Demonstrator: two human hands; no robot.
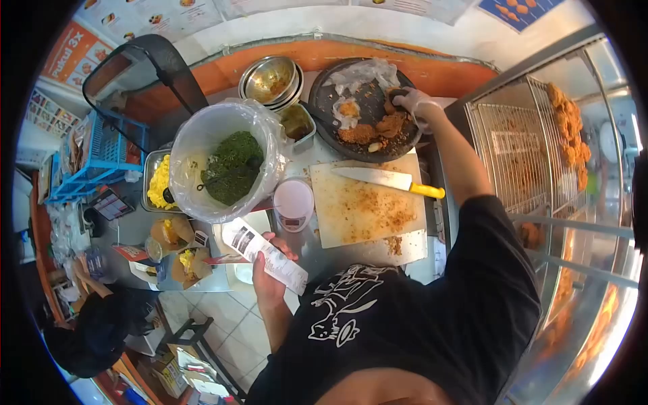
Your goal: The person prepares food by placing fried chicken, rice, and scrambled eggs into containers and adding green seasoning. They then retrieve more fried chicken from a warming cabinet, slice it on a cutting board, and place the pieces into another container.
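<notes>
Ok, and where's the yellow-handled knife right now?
In the head view, the knife lies right of centre across the top of the cutting board, just below the round dark tray, yellow handle pointing right.

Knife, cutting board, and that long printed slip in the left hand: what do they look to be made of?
Knife: a smooth, silvery metal blade, probably steel; the glossy yellow handle looks like plastic.
Cutting board: probably plastic, going by its flat, pale, grainless surface under the brown crumbs.
Printed slip: matte white paper, it seems, as it is thin and covered in dark print.
</notes>
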